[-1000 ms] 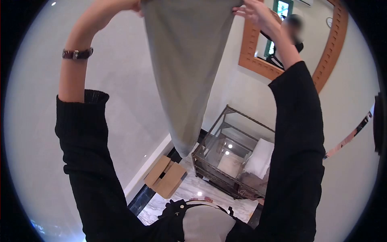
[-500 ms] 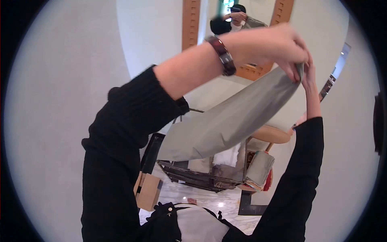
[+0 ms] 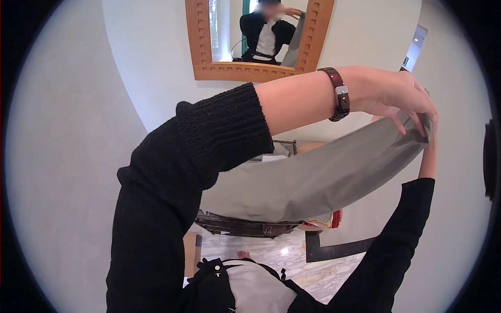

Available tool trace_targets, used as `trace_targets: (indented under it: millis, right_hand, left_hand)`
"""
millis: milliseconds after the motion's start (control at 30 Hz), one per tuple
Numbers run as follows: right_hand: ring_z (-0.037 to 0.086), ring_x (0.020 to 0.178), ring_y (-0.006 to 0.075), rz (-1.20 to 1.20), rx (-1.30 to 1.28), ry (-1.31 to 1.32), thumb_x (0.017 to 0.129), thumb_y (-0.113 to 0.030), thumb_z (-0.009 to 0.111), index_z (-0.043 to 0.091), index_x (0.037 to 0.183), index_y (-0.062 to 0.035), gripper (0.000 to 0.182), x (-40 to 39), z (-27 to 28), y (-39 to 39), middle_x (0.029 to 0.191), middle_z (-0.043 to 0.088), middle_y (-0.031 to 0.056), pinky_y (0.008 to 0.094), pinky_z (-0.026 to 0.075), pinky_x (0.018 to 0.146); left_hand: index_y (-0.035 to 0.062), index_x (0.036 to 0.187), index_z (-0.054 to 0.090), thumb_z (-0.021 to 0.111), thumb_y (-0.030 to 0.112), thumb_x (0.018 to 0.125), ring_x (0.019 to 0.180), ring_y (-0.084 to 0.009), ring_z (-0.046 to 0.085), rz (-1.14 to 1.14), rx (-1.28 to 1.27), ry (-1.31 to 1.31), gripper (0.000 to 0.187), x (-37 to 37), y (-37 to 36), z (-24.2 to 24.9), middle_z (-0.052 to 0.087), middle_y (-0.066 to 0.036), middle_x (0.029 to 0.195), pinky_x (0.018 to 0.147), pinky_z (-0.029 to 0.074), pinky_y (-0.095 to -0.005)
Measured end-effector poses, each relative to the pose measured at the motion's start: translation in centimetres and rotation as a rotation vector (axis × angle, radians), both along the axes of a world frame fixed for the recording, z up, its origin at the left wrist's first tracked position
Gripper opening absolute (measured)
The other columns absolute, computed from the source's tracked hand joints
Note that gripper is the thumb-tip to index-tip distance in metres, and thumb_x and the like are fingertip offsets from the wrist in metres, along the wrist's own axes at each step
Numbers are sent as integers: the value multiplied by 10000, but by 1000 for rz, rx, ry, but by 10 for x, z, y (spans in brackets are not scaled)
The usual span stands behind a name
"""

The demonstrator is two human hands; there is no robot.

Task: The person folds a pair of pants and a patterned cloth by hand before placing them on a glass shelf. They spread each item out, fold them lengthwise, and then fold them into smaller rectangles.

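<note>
A long grey cloth (image 3: 313, 175) stretches from the lower middle up to the right, its raised end in both hands. My left hand (image 3: 399, 99), with a dark-strapped watch (image 3: 338, 94) on the wrist, crosses over to the upper right. Its bent fingers are on the cloth's upper edge. My right hand (image 3: 432, 117) is at the same raised end, close against the left one and mostly hidden behind it; its grip shows only in part. The cloth's lower end passes behind my left sleeve.
Below the cloth stands a dark-framed rack (image 3: 235, 227) with folded items, a red one (image 3: 337, 218) among them. A wood-framed mirror (image 3: 263, 72) hangs ahead on the wall. A cardboard box (image 3: 192, 249) sits at lower left on the marble floor (image 3: 284, 255).
Both hands have moved right and somewhat lower, carrying the cloth's raised end. The left fingers have spread a little. My view has shifted, so more of the mirror shows.
</note>
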State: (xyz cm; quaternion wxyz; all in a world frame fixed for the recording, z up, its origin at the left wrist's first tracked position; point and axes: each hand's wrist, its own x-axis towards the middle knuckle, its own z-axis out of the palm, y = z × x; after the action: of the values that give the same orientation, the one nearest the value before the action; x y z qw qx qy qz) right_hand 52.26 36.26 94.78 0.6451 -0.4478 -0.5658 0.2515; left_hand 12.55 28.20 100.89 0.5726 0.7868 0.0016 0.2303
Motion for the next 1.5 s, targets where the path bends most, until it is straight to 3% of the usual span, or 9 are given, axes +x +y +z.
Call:
trace_targets:
  millis: [133, 333, 567, 667, 767, 967, 1200, 1433, 1500]
  right_hand:
    - [549, 1158, 202, 60, -47, 167, 1004, -351, 409, 554, 1242, -29, 426, -11, 3, 5, 1225, 605, 87, 366, 391, 1007]
    - [542, 839, 69, 80, 22, -76, 977, -400, 494, 637, 1076, -97, 349, -98, -35, 46, 947, 628, -24, 227, 397, 747]
    - [514, 776, 76, 307, -64, -323, 983, -321, 530, 645, 1090, -43, 320, -260, -120, 99, 874, 582, -27, 269, 466, 719]
    - [561, 795, 118, 349, -29, -423, 945, -283, 575, 658, 1017, -10, 294, -339, -156, 116, 859, 656, 44, 293, 472, 749]
    - [643, 851, 329, 354, -71, -603, 939, -337, 527, 659, 1003, -19, 350, -407, -198, 137, 924, 681, 186, 409, 491, 766]
    - [627, 841, 389, 407, -40, -659, 963, -343, 490, 648, 959, -15, 364, -503, -265, 123, 878, 669, 203, 452, 478, 734]
    - [621, 838, 371, 391, -115, -627, 971, -321, 493, 627, 1006, -35, 318, -510, -312, 115, 889, 664, 190, 441, 474, 736]
    - [552, 700, 203, 475, -45, -267, 1000, -292, 489, 598, 1061, -13, 305, -480, -315, 116, 866, 656, 116, 352, 450, 674]
    - [591, 827, 292, 338, -29, -206, 1011, -275, 448, 579, 1065, 2, 311, -472, -317, 117, 934, 638, 175, 385, 458, 743]
  left_hand:
    - [-8, 1141, 647, 630, 280, 912, 1021, -221, 640, -23, -34, 16, 369, -1, 11, -7, 644, -113, 1085, 876, 509, -344]
    - [29, 1174, 655, 608, 327, 931, 950, -193, 667, 123, 75, 313, 388, -59, 30, -34, 666, -116, 1112, 813, 522, -291]
    - [38, 1121, 694, 573, 322, 967, 857, -102, 665, 443, 53, 595, 345, -178, 10, -115, 705, -48, 1005, 745, 512, -243]
    - [26, 1084, 707, 590, 297, 960, 807, -92, 648, 599, -27, 587, 320, -224, -3, -155, 713, -44, 959, 740, 506, -243]
    - [9, 1035, 717, 635, 233, 935, 781, -84, 628, 754, -68, 582, 259, -268, -12, -199, 701, -44, 913, 733, 507, -247]
    - [-31, 916, 651, 690, 48, 861, 777, -83, 621, 1001, -288, 445, 104, -343, -38, -314, 651, -40, 848, 696, 520, -232]
    - [-11, 1305, 464, 614, -74, 833, 775, -94, 610, 1328, -297, 101, 499, -322, -67, -377, 590, -47, 843, 664, 534, -234]
    - [-69, 1081, 593, 637, 57, 762, 633, -90, 532, 1575, -89, 261, 345, -285, -54, -391, 637, -89, 790, 578, 464, -268]
    - [-55, 1051, 581, 639, 97, 755, 605, -114, 522, 1666, -48, 275, 338, -248, -62, -355, 615, -119, 776, 579, 457, -294]
